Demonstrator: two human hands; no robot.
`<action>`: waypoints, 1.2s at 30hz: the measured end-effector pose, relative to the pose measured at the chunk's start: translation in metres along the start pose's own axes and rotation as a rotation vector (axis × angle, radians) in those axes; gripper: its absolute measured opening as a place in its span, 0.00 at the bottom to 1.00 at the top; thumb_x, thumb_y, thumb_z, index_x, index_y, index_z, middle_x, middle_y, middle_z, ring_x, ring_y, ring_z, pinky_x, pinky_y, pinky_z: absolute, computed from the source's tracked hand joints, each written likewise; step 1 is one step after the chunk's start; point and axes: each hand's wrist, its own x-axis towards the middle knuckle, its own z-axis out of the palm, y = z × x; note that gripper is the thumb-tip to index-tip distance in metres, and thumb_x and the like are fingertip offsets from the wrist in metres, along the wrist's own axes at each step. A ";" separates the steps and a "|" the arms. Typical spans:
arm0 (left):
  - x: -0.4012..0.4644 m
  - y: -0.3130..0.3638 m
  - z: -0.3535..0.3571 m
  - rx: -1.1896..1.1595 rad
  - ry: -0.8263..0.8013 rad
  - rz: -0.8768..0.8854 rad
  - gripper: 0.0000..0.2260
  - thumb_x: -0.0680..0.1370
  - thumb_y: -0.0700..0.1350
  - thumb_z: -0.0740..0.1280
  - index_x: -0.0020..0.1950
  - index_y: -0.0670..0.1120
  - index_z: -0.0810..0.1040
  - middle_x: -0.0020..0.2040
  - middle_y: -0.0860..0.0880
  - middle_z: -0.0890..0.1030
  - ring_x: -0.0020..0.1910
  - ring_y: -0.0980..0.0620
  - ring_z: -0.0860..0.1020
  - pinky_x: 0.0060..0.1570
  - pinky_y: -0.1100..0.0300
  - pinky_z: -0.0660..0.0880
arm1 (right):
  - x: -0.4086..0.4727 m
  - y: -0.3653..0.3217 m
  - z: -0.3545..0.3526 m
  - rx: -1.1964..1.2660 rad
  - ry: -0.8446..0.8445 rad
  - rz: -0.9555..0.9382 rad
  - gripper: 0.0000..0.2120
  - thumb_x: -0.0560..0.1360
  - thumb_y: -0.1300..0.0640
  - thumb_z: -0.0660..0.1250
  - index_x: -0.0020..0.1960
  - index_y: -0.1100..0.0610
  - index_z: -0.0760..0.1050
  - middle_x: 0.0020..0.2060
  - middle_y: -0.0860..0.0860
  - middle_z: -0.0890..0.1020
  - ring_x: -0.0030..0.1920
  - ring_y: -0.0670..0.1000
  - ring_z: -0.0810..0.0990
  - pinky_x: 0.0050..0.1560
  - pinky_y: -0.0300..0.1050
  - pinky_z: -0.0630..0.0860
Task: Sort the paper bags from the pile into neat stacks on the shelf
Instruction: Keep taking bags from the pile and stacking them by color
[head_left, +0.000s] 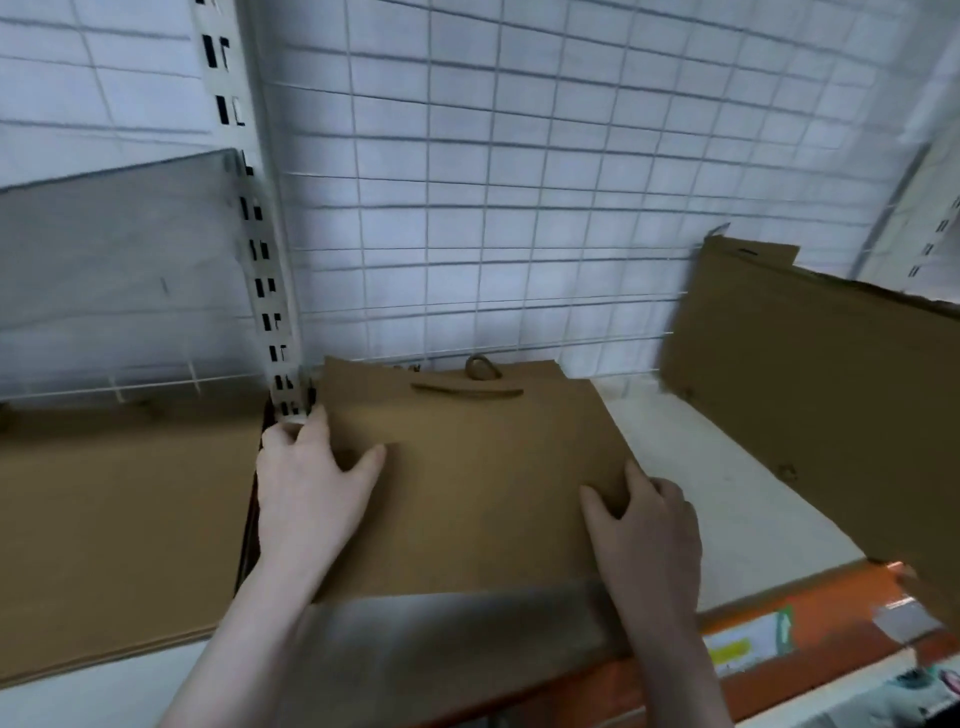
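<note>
Left hand (311, 483) and right hand (649, 535): bare, no rings, gloves or watch. Forearms bare; no sleeves in view.

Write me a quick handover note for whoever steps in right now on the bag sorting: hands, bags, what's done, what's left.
Left hand: flat on the middle stack, at its left edge.
Right hand: fingers on the stack's right edge.
Done: middle stack lies on the shelf, handles toward the wire grid; another stack lies left of the upright.
Left: square up the middle stack. Flattened cardboard leans at the right. The pile is out of view.
</note>
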 end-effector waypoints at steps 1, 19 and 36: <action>0.001 0.002 0.006 0.021 0.006 -0.009 0.33 0.74 0.53 0.69 0.74 0.42 0.63 0.66 0.35 0.66 0.66 0.37 0.63 0.66 0.49 0.61 | 0.008 0.002 0.001 -0.005 -0.021 -0.002 0.28 0.78 0.44 0.59 0.74 0.54 0.60 0.65 0.53 0.69 0.64 0.53 0.67 0.64 0.46 0.65; 0.009 0.018 0.062 0.264 0.057 -0.219 0.29 0.75 0.54 0.66 0.70 0.38 0.66 0.72 0.40 0.64 0.70 0.40 0.64 0.66 0.50 0.64 | 0.105 0.010 0.027 -0.132 -0.245 -0.303 0.21 0.78 0.44 0.57 0.63 0.58 0.69 0.58 0.55 0.75 0.59 0.54 0.74 0.54 0.44 0.70; 0.004 0.013 0.070 0.348 0.262 -0.150 0.26 0.76 0.53 0.66 0.69 0.40 0.70 0.67 0.38 0.70 0.65 0.38 0.67 0.64 0.48 0.64 | 0.101 0.012 0.047 -0.071 -0.078 -0.391 0.26 0.74 0.47 0.65 0.65 0.63 0.71 0.59 0.62 0.74 0.60 0.61 0.72 0.59 0.53 0.69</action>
